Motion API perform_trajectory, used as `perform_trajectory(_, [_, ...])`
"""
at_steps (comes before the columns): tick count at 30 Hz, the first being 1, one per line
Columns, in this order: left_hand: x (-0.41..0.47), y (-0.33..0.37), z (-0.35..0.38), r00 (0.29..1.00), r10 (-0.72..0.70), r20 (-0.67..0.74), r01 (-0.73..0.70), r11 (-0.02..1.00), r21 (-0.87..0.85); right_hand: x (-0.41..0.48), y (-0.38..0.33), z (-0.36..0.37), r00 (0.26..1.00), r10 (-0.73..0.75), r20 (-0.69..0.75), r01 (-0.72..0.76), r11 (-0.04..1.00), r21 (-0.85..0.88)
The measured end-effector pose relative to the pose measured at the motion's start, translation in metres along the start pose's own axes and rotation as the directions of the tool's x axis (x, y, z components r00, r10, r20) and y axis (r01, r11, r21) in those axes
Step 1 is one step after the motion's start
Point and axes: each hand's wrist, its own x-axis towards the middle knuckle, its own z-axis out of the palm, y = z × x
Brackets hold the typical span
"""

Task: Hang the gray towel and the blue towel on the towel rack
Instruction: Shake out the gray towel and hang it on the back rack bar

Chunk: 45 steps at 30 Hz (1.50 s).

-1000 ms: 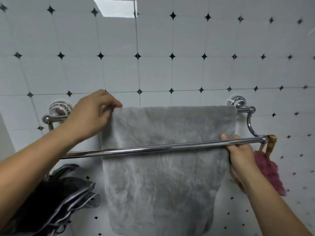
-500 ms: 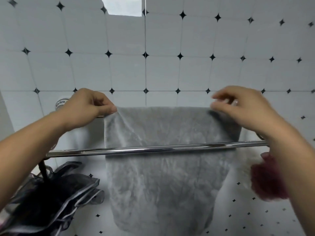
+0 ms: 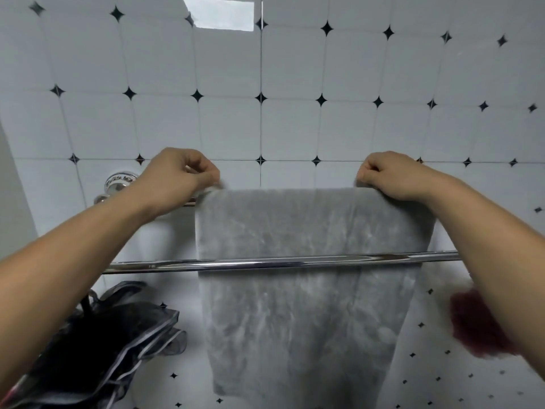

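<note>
Towel: your gray towel (image 3: 298, 314) is plush, with a mottled nap, and hangs flat over the back bar of the rack (image 3: 295, 263); it falls behind the front bar and runs on below the frame.
Left grip: your left hand (image 3: 180, 175) is closed on the towel's top left corner, which is bunched and slightly blurred.
Right grip: your right hand (image 3: 392, 175) is closed on the top right corner.
Edges: the top edge runs straight between your hands; the left edge hangs nearly plumb, the right one slants inward lower down.
Room: bare front bar shows left of the towel; on the right your forearm crosses it.
Nearby: a black mesh bundle (image 3: 97, 346) hangs low left, a dark red puff (image 3: 474, 326) low right.
Writing: the round wall mount (image 3: 119, 182) carries a dark pattern, too small to read.
Wall: white tile (image 3: 230, 128) with small black diamonds.
</note>
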Motion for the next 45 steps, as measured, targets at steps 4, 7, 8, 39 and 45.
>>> perform_trajectory(4, [-0.018, -0.004, 0.0, 0.996, 0.087, 0.011, -0.088, 0.984, 0.153, -0.025, 0.016, -0.018, 0.986, 0.0, -0.168, 0.008, 0.999, 0.042])
perform_trajectory(7, [-0.031, -0.01, -0.014, 0.987, 0.1, -0.127, -0.025, 0.87, 0.493, -0.06, 0.046, -0.034, 0.917, 0.201, -0.345, -0.248, 0.964, -0.096])
perform_trajectory(8, [-0.035, -0.011, -0.017, 0.974, 0.134, -0.184, -0.004, 0.819, 0.573, -0.071, 0.052, -0.037, 0.899, 0.278, -0.339, -0.321, 0.944, -0.076])
perform_trajectory(39, [-0.057, 0.006, 0.01, 0.843, -0.533, 0.072, 0.517, 0.767, -0.38, -0.067, 0.1, -0.01, 0.879, 0.316, -0.356, -0.273, 0.947, 0.168])
perform_trajectory(45, [-0.06, -0.002, -0.001, 0.866, -0.499, 0.024, 0.467, 0.792, -0.394, -0.064, 0.097, -0.006, 0.873, 0.311, -0.376, -0.268, 0.949, 0.163])
